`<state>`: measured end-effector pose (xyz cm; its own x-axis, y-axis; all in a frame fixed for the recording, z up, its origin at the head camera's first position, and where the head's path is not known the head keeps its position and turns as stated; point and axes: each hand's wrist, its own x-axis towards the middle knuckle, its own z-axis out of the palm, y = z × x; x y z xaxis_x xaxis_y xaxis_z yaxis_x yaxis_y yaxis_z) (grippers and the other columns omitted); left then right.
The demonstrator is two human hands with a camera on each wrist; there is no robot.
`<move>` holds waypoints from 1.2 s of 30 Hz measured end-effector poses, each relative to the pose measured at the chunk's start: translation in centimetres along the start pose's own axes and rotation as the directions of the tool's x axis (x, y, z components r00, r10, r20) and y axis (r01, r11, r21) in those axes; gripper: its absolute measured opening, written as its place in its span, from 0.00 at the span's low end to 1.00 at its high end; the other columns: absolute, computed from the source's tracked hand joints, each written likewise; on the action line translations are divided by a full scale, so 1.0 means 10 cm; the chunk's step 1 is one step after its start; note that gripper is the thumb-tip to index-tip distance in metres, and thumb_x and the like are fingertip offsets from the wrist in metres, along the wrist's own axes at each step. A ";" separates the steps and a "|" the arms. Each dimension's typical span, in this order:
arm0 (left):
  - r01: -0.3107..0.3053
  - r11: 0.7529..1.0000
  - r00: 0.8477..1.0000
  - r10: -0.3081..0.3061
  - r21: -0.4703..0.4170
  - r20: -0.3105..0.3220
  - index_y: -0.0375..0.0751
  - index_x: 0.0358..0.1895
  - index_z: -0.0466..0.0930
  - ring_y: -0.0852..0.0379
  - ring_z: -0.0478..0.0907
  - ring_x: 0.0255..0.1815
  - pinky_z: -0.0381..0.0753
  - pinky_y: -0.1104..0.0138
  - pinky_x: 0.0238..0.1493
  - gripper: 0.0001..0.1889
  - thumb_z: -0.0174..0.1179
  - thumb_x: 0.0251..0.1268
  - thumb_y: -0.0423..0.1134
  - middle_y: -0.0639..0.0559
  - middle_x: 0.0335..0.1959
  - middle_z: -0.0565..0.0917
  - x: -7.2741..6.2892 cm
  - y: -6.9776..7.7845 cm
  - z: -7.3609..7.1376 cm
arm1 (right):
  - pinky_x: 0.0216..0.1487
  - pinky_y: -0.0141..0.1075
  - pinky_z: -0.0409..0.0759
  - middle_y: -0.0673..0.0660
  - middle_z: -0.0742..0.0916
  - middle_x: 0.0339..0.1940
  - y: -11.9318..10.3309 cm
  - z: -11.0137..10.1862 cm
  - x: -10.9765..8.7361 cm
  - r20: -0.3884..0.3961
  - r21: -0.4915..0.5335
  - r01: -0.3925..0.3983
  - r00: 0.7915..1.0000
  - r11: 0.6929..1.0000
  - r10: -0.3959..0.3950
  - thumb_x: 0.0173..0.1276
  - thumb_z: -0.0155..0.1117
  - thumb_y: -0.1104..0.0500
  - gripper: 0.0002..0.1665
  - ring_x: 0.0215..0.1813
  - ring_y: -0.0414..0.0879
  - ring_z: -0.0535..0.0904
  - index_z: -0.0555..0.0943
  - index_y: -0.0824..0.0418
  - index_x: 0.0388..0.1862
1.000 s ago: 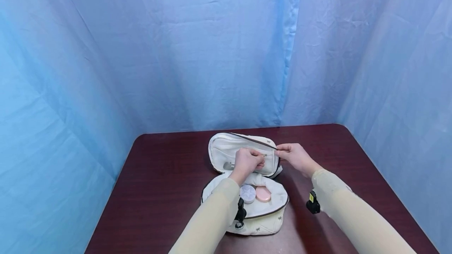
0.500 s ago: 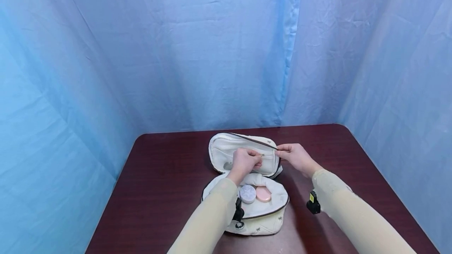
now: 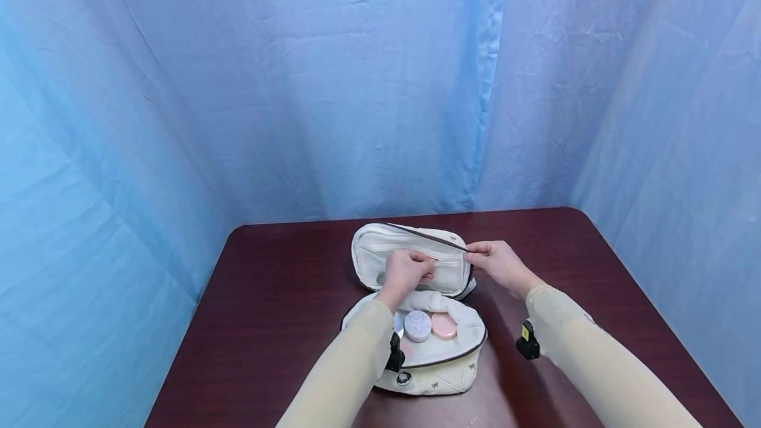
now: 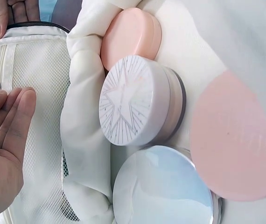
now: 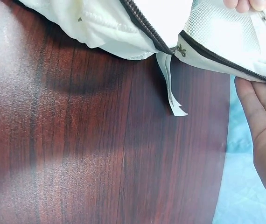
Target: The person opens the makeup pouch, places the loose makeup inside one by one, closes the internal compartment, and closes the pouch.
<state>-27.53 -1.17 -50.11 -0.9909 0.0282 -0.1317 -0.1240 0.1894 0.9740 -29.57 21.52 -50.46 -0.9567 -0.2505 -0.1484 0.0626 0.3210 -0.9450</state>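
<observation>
This looks like a makeshift filming booth. Pale blue curtains point(image 3: 357, 84) hang behind the bench point(image 3: 285, 296) and along its left and right sides, creased and loosely folded, walling it in. A shiny vertical strip point(image 3: 492, 38) of the fabric runs down behind the bench, right of its middle. The bench has a glossy, reddish-brown, wood-grained top with rounded far corners. Small black devices point(image 3: 528, 342) sit at both sleeves point(image 3: 594, 355) over the bench. The room beyond the curtains is hidden.

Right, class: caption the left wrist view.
Left hand at the zipper of a white mesh pocket, near a round lilac jar.
</observation>
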 end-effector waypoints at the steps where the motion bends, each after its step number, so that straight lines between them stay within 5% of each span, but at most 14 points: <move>1: -0.001 1.000 1.000 0.001 0.003 -0.002 0.27 0.34 0.89 0.46 0.90 0.31 0.90 0.56 0.39 0.04 0.66 0.60 0.25 0.37 0.28 0.89 0.00 -0.01 -0.01 | 0.55 0.51 0.85 0.66 0.88 0.53 0.00 0.00 0.00 0.001 -0.001 0.001 1.000 1.000 -0.001 0.76 0.63 0.60 0.23 0.50 0.51 0.87 0.79 0.74 0.62; 9: -0.001 0.999 1.000 0.001 0.042 -0.018 0.30 0.33 0.90 0.55 0.89 0.26 0.89 0.64 0.34 0.04 0.66 0.58 0.26 0.43 0.25 0.89 0.00 -0.03 -0.07 | 0.60 0.58 0.81 0.67 0.87 0.54 0.00 0.01 0.00 0.004 0.006 -0.011 1.000 1.000 0.011 0.76 0.62 0.61 0.23 0.52 0.54 0.86 0.78 0.75 0.63; 16: -0.006 0.997 1.000 0.008 0.083 -0.015 0.30 0.34 0.90 0.54 0.89 0.28 0.88 0.67 0.32 0.04 0.66 0.59 0.27 0.44 0.24 0.89 0.00 -0.02 -0.08 | 0.59 0.57 0.82 0.68 0.87 0.54 0.00 0.00 -0.01 0.007 0.002 -0.005 1.000 1.000 0.005 0.76 0.62 0.61 0.24 0.53 0.56 0.86 0.77 0.76 0.64; 27: 0.000 0.994 1.000 0.002 0.108 -0.020 0.34 0.33 0.91 0.53 0.90 0.28 0.90 0.61 0.38 0.04 0.67 0.57 0.29 0.45 0.24 0.89 0.01 -0.04 -0.10 | 0.61 0.59 0.80 0.68 0.87 0.55 0.00 0.00 0.00 0.011 0.004 -0.014 1.000 1.000 0.014 0.76 0.62 0.61 0.24 0.53 0.54 0.86 0.77 0.75 0.64; 36: 0.005 1.000 1.000 -0.005 0.021 -0.015 0.29 0.33 0.89 0.48 0.90 0.29 0.90 0.61 0.35 0.05 0.65 0.57 0.26 0.38 0.26 0.88 0.03 -0.05 -0.15 | 0.58 0.55 0.83 0.66 0.88 0.53 0.00 0.01 0.00 0.004 0.003 -0.008 1.000 1.000 0.008 0.76 0.62 0.61 0.23 0.51 0.53 0.87 0.78 0.76 0.63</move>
<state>-27.80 -2.70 -50.40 -0.9910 0.0125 -0.1333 -0.1277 0.2102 0.9693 -29.56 21.43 -50.45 -0.9549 -0.2519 -0.1570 0.0707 0.3207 -0.9446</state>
